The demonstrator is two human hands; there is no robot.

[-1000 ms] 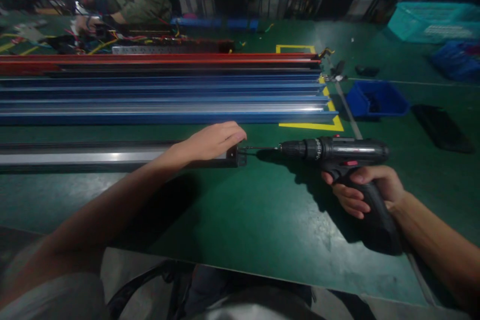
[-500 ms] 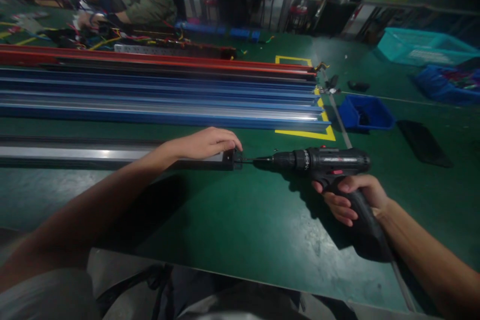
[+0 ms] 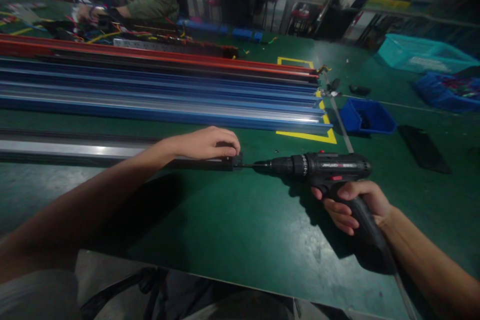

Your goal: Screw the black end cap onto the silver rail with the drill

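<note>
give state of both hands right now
Left hand: resting on the long silver-and-black metal bar, grip unclear.
Right hand: closed, holding the black pistol-shaped power drill.

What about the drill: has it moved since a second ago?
Yes, slightly: the drill in the right hand has shifted leftward in the view, judged against the yellow tape corner.

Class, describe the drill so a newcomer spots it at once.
Find the long blue profiles on the green table. Below their right ends is the black drill: unlike the flat dark slab at right, it is pistol-shaped, with a bit pointing left.
</note>
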